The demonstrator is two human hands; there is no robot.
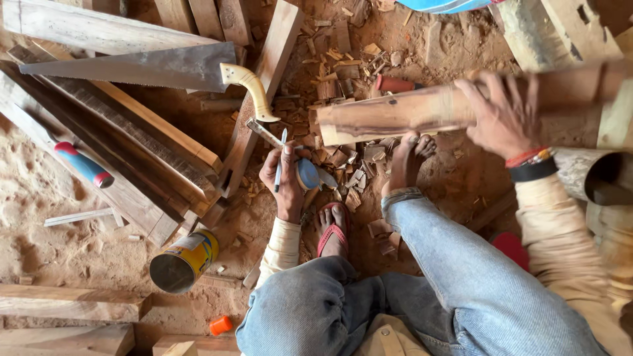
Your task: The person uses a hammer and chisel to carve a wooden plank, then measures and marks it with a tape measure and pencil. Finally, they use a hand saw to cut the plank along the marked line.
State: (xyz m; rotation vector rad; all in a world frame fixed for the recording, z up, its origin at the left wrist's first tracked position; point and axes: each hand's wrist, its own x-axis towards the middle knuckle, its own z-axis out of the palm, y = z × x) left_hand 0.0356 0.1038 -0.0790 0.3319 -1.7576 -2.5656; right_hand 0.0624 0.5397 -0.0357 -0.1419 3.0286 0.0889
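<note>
Wood piece [395, 113] gripped by right hand [502, 115]; left hand [285, 179] clasps pen [279, 168] near yellow can [184, 261].

One tin can [183, 261] on its side on sandy ground, lower left; yellow-and-blue wrap label, open end facing front-left.

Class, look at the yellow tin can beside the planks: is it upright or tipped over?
Tipped over: the yellow can lies on its side on the dirt, round end facing outward.
</note>
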